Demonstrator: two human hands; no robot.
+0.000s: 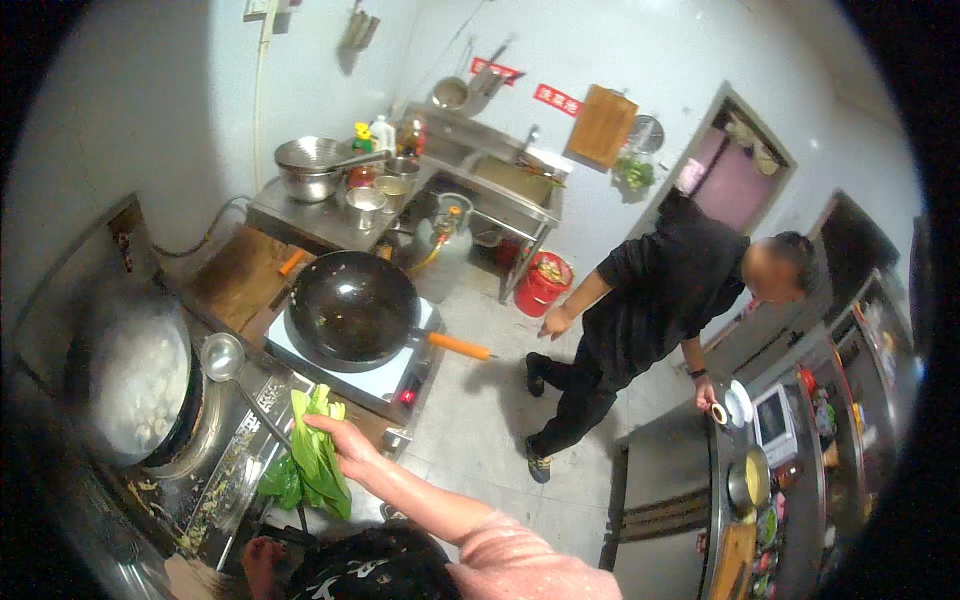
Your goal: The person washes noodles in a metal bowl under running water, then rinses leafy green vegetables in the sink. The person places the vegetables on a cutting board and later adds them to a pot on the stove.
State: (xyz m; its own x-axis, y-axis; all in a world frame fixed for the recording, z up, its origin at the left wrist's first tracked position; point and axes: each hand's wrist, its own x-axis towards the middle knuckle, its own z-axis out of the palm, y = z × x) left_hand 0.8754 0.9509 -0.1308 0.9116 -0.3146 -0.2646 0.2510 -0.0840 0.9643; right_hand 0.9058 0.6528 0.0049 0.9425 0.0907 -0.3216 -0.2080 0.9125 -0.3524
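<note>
My right hand (pixel 346 445) grips a bunch of leafy greens (pixel 322 465) by its pale stems, the leaves hanging down above the front edge of the stove. Low in the view, beside my dark apron, is my left hand (pixel 262 559); its fingers look curled, but whether they hold anything is unclear. A steel ladle (pixel 223 357) rests on the stove, its handle passing behind the greens. At the left, a large wok (pixel 142 390) steams, with pale pieces in cloudy liquid. An empty-looking black wok (pixel 352 307) with an orange handle stands on a white-topped cooker.
A person in dark clothes (pixel 645 300) stands at the right, one hand by a small bowl on the counter (pixel 716 480). Steel pots (pixel 311 169) stand on a back table. A gas cylinder (pixel 442 255) and a red bucket (pixel 544 283) are on the floor.
</note>
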